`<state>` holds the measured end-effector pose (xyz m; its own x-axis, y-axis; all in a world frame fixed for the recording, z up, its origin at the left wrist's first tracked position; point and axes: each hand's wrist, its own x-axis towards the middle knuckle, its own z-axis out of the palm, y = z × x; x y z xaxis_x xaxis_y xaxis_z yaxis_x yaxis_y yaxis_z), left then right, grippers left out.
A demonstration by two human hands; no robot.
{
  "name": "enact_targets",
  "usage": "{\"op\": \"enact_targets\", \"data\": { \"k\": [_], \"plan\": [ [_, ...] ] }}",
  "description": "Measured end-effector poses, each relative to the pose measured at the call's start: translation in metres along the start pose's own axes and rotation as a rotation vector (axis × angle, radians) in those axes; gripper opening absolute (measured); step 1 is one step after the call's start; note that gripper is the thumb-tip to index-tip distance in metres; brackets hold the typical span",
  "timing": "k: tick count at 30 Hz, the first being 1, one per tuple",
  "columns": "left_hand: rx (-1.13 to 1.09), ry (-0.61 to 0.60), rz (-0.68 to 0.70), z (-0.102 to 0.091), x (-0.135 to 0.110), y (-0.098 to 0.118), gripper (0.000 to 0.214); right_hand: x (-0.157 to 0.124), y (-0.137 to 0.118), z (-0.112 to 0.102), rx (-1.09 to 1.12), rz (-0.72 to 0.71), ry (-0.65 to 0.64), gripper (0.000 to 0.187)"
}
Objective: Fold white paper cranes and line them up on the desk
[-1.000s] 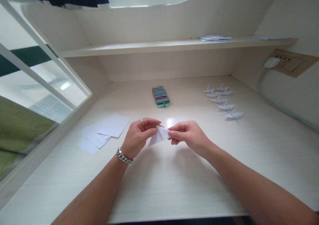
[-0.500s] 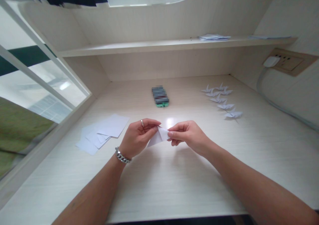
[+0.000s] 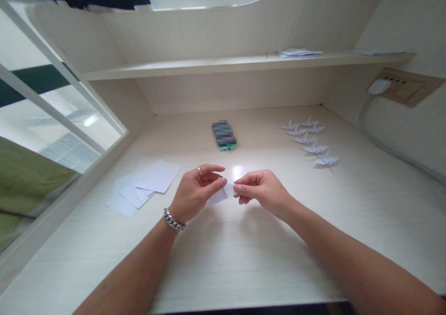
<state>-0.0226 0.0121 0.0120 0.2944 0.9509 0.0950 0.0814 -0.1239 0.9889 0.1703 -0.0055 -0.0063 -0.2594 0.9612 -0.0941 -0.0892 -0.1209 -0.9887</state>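
Between my two hands is a small piece of folded white paper (image 3: 220,195), held just above the desk. My left hand (image 3: 197,188), with a ring and a chain bracelet, pinches its upper left part; the thumb lies over the paper and the index finger is raised a little. My right hand (image 3: 261,188) grips the right corner between thumb and fingers. The paper's far side and part of its left half are hidden by my left fingers. Several folded paper cranes (image 3: 315,148) stand on the desk beyond my right hand.
Loose white paper sheets (image 3: 158,175) lie left of my left hand. A pixelated dark object with a green end (image 3: 224,135) lies beyond my hands. Above runs a shelf (image 3: 209,67) with a paper stack (image 3: 299,53). A plug (image 3: 379,86) and cable are on the right wall.
My left thumb has slid right and up along the folded paper, covering more of it. The left wrist has shifted slightly right. My right hand has barely moved.
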Motion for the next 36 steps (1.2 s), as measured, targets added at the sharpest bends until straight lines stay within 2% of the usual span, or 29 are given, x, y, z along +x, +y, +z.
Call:
{"op": "enact_targets", "data": {
  "k": [6, 13, 17, 22, 27, 29, 33, 36],
  "plan": [
    [-0.057, 0.032, -0.033, 0.003, 0.002, 0.000, 0.026, -0.001, 0.002, 0.000, -0.051, -0.027, -0.023, 0.022],
    [-0.203, 0.066, -0.104, 0.003, 0.003, -0.001, 0.034, -0.001, 0.000, 0.001, -0.055, -0.011, -0.004, 0.024],
    [-0.085, 0.017, -0.074, 0.005, 0.001, 0.002, 0.035, 0.000, 0.001, 0.001, -0.048, -0.017, -0.007, 0.025],
    [0.036, 0.086, -0.050, 0.010, 0.001, 0.000, 0.027, 0.000, 0.004, 0.000, -0.052, -0.026, -0.019, 0.025],
    [0.150, 0.000, 0.003, 0.010, 0.001, -0.009, 0.028, 0.000, 0.003, -0.001, -0.067, -0.023, 0.003, 0.028],
    [0.198, 0.020, 0.025, 0.010, 0.001, -0.010, 0.028, -0.001, 0.003, -0.001, -0.086, -0.043, -0.007, 0.028],
    [0.104, 0.077, 0.017, 0.012, 0.000, -0.008, 0.025, -0.002, 0.006, 0.001, -0.096, -0.128, 0.030, 0.028],
    [0.050, 0.060, 0.008, 0.013, -0.001, -0.004, 0.023, -0.005, 0.006, 0.003, -0.136, -0.217, 0.081, 0.025]
  ]
}}
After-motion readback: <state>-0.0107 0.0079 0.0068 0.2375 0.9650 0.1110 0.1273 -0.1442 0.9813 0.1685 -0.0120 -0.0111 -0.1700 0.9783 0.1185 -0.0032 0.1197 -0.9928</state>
